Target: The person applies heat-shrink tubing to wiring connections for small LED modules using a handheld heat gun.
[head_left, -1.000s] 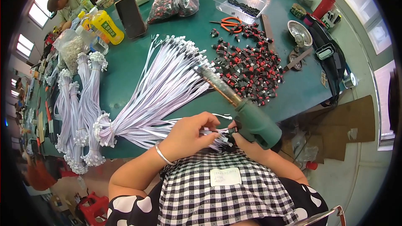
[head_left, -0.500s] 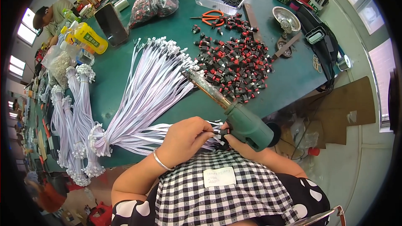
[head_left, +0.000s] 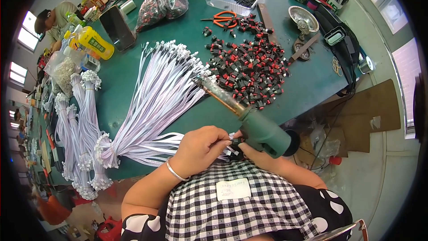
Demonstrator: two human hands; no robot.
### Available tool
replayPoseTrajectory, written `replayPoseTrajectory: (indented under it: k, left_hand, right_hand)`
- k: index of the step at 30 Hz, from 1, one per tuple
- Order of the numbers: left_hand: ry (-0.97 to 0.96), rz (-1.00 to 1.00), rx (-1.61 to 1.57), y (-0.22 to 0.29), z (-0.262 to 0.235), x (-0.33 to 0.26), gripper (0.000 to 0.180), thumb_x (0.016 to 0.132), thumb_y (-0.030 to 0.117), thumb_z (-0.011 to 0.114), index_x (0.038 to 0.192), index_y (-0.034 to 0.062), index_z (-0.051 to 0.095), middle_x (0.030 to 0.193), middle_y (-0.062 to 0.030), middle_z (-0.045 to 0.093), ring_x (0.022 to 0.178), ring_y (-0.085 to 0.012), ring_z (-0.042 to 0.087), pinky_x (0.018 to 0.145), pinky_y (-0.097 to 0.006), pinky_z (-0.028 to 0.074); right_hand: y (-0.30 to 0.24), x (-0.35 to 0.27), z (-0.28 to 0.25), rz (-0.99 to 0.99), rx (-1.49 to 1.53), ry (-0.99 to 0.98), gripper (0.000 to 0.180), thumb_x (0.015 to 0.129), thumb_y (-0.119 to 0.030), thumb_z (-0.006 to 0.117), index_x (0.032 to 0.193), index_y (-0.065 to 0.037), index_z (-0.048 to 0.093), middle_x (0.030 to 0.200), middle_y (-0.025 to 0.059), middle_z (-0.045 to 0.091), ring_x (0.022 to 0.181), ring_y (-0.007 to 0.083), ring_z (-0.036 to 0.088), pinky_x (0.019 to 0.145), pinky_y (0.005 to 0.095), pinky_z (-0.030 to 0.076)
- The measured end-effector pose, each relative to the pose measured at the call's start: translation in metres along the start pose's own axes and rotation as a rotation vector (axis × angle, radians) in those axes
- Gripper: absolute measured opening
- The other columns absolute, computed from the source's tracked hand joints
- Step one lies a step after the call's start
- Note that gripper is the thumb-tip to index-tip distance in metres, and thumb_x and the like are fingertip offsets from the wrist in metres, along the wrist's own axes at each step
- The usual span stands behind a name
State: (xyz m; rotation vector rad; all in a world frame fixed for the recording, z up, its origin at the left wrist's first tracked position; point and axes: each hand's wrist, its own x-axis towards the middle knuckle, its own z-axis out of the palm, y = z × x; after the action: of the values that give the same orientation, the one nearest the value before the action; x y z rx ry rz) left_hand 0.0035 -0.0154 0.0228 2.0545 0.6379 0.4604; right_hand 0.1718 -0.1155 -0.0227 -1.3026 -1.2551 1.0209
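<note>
While gripped, white ribbon wires (head_left: 147,107), splayed.

Bare forearms rise from six o'clock. A thin silver bangle (head_left: 174,171) circles the left wrist. Black-and-white checked apron (head_left: 240,205) with a small white label (head_left: 233,189); black sleeves (head_left: 138,227) with white polka dots.

Right hand (head_left: 249,148) mostly hidden — behind the green tool (head_left: 263,131).
</note>
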Motion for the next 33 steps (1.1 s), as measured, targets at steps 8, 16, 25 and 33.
replayPoseTrajectory:
  k: [8, 16, 25, 33]
  left_hand:
    - [-0.087, 0.384, 0.232, -0.011, 0.008, 0.002, 0.015, 0.069, 0.018, 0.069, 0.08, 0.0107, 0.063, 0.084, -0.0028, 0.056, 0.076, -0.0218, 0.05, 0.067, -0.033, 0.04]
    - [0.051, 0.297, 0.488, -0.022, -0.013, 0.081, 0.019, 0.071, 0.006, 0.062, 0.089, 0.0071, 0.059, 0.083, -0.0085, 0.055, 0.078, -0.0272, 0.055, 0.066, -0.036, 0.045]
    - [0.03, 0.263, 0.604, -0.036, -0.003, 0.09, 0.016, 0.075, 0.007, 0.061, 0.09, 0.0064, 0.055, 0.08, -0.0068, 0.054, 0.074, -0.0238, 0.055, 0.065, -0.032, 0.046]
    - [-0.232, -0.091, -0.464, 0.0, 0.004, 0.068, 0.031, 0.08, 0.002, 0.059, 0.107, 0.0034, 0.044, 0.082, -0.0029, 0.054, 0.074, -0.0068, 0.051, 0.066, -0.021, 0.043]
  right_hand:
    - [-0.008, 0.01, -0.041, -0.228, 0.551, 0.568, 0.05, 0.083, -0.009, 0.041, 0.13, -0.005, 0.024, 0.084, 0.015, 0.056, 0.072, 0.0239, 0.058, 0.076, 0.0429, 0.048]
    - [-0.005, 0.009, -0.044, -0.213, 0.6, 0.569, 0.044, 0.083, -0.008, 0.042, 0.125, -0.004, 0.029, 0.075, 0.0103, 0.05, 0.064, 0.0195, 0.053, 0.07, 0.0412, 0.047]
    - [-0.001, 0.01, -0.041, -0.128, 0.538, 0.597, 0.04, 0.081, -0.002, 0.049, 0.119, -0.001, 0.037, 0.079, 0.0085, 0.053, 0.063, 0.0153, 0.053, 0.067, 0.0345, 0.048]
    - [-0.008, 0.021, -0.016, -0.013, 0.314, 0.356, 0.063, 0.073, 0.0, 0.064, 0.127, -0.001, 0.031, 0.1, 0.0101, 0.052, 0.094, 0.0164, 0.051, 0.086, 0.0304, 0.041]
